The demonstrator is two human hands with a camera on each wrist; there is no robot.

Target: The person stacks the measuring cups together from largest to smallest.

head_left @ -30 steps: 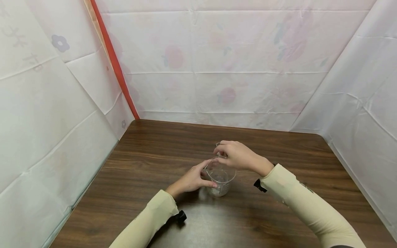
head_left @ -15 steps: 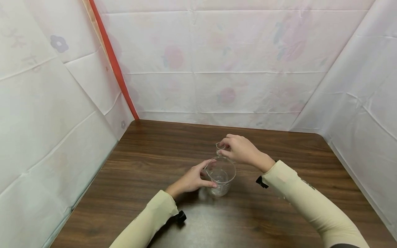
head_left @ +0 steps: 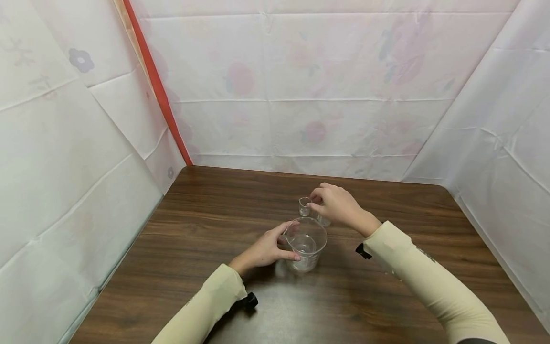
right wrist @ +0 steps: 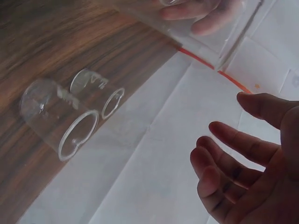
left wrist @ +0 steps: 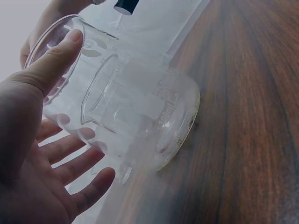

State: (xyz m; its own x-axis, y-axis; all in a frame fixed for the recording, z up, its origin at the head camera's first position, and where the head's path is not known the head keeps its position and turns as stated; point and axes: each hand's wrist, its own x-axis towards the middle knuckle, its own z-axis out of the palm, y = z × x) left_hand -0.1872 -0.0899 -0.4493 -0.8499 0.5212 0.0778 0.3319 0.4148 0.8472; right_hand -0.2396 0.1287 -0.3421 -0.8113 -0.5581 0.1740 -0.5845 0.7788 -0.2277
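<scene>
A large clear glass beaker stands on the table, and my left hand grips its side between thumb and fingers. Through its wall, in the left wrist view, a smaller spouted beaker appears to sit inside it. Behind the large beaker stand two small glass beakers. The smallest beaker is left of my right hand; the other small beaker is partly hidden below that hand. In the right wrist view, my right fingers are loosely bent, with nothing between them, apart from both small beakers.
A dark wood-grain table lies under everything. White printed sheets hang along its back and both sides, with a red strip at the back left corner. Black wrist devices are strapped at the sleeves.
My right hand has moved from the large beaker's rim back and to the right, uncovering the smallest beaker. The second small beaker now shows below it. My left hand keeps its hold.
</scene>
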